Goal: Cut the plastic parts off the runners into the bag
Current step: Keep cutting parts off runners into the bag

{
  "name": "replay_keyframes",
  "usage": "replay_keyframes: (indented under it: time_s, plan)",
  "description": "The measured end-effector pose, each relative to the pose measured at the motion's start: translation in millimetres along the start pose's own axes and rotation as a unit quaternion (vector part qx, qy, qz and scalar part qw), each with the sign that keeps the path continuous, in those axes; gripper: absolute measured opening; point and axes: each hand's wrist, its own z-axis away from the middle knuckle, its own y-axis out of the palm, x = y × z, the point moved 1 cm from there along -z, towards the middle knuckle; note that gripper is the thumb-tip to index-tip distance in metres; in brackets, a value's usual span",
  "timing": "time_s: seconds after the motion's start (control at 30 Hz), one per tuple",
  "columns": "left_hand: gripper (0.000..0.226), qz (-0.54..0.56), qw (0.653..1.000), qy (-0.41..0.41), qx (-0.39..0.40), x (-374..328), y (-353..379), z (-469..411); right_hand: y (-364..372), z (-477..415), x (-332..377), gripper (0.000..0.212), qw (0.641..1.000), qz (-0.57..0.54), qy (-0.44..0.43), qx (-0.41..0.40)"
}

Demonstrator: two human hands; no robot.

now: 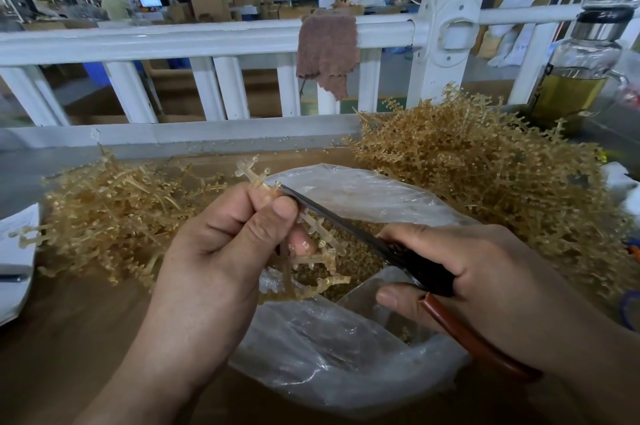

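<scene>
Cutting step in progress, seen from the head camera. Above the mouth of the one clear bag (pixel 346 348), the left hand (pixel 221 251) pinches a single branched runner (pixel 313 246) between thumb and curled fingers. The right hand (pixel 460 279), also over the bag's mouth, has its fingers clenched round the handles of the one pair of scissors (pixel 346 222). The blade tip meets the runner just beside the left thumb; how far the blades gape cannot be told. Cut parts (pixel 363 253) lie inside the bag, too many and too small to count. Two heaps of runners flank the bag: one to its left (pixel 104 213), one to its right and behind (pixel 485 164). Judged next: close the blades at a part's stem, keeping the runner over the opening so that the part drops in, then shift the left grip to present the next branch.
</scene>
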Motion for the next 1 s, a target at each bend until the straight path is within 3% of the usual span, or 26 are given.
replay_keyframes:
  time_s: [0.53,1.0]
  plan:
    - [0.028,-0.058,0.998,0.017,0.008,-6,7,2,0,0,1,0.048,1.0,-0.007,-0.007,-0.006]
    - [0.025,-0.041,0.999,0.025,0.01,-7,11,2,-1,0,5,0.045,0.999,-0.003,-0.026,-0.033]
